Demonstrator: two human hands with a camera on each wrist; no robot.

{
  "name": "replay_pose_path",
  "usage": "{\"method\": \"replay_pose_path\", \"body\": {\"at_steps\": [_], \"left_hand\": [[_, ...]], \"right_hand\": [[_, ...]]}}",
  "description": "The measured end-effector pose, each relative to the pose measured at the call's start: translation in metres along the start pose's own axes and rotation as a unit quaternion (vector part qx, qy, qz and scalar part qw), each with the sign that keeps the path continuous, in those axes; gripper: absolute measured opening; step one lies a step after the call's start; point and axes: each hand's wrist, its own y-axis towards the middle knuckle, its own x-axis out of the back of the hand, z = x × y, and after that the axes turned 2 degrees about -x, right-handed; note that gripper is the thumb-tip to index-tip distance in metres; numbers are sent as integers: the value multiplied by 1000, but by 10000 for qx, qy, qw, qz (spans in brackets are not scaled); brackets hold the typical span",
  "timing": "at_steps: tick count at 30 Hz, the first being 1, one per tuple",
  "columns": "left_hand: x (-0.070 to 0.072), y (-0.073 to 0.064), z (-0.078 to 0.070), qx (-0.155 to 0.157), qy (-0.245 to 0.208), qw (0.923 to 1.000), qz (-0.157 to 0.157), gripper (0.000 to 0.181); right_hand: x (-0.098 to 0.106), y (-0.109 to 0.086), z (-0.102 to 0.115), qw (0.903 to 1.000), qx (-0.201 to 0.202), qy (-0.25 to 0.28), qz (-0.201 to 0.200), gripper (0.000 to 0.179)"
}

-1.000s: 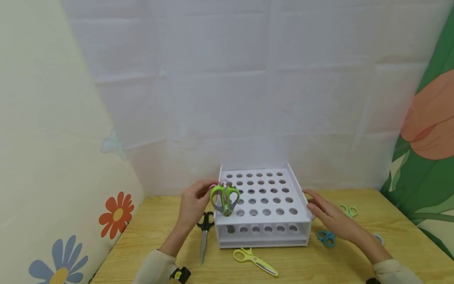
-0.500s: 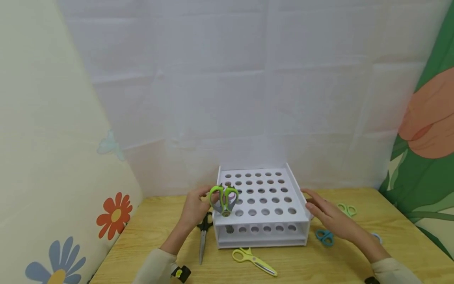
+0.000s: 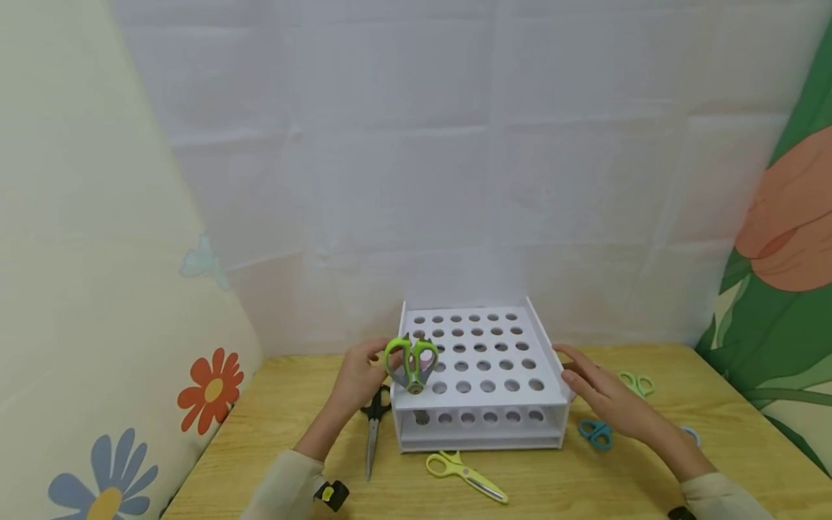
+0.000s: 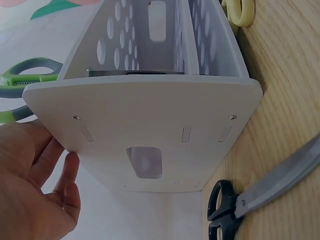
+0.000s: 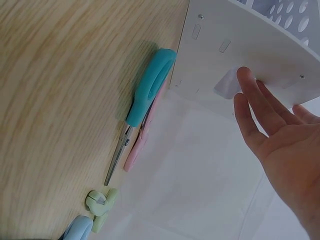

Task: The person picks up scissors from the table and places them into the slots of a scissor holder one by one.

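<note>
Green-and-grey scissors (image 3: 412, 365) stand handles-up in the front left hole of a white rack (image 3: 489, 399). Through their loops shows a bit of pink-handled scissors (image 3: 425, 357). My left hand (image 3: 357, 377) pinches these at the rack's left side, fingertips mostly hidden behind the green handles. In the left wrist view, the left hand (image 4: 37, 185) reaches over the side panel's top edge, its lower fingers bent. My right hand (image 3: 607, 396) rests its fingertips against the rack's right side. The right wrist view shows the right hand (image 5: 280, 135) with fingers extended near the panel's cutout.
Black scissors (image 3: 373, 433) lie left of the rack on the wooden table (image 3: 260, 433). Yellow scissors (image 3: 464, 477) lie in front. Right of it are teal scissors (image 3: 596, 434), light green scissors (image 3: 637, 383), pink scissors (image 5: 145, 135) and a pale blue handle (image 5: 78, 228).
My left hand has lowered slightly, and the pink handles have sunk from above the rack's left edge to behind the green loops. The right hand has stayed against the rack.
</note>
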Motion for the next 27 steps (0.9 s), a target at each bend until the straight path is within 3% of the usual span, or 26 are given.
{"method": "replay_pose_path", "body": {"at_steps": [8,16,22,27], "left_hand": [[9,3,0,277,-263,9993,26,20],[18,4,3,180,-353,9992,-35,29],[21,3,7,252,-263,9992,139,34],[25,2,13,525,-33,9975,473,31]], "right_hand": [[0,0,-1,10000,-31,-71,-38,46],[-2,0,-1,9999,6,-119,-93,46],[-2,0,-1,9998,-45,-166,-99,46],[-2,0,0,9997,-78,-215,-118,46]]}}
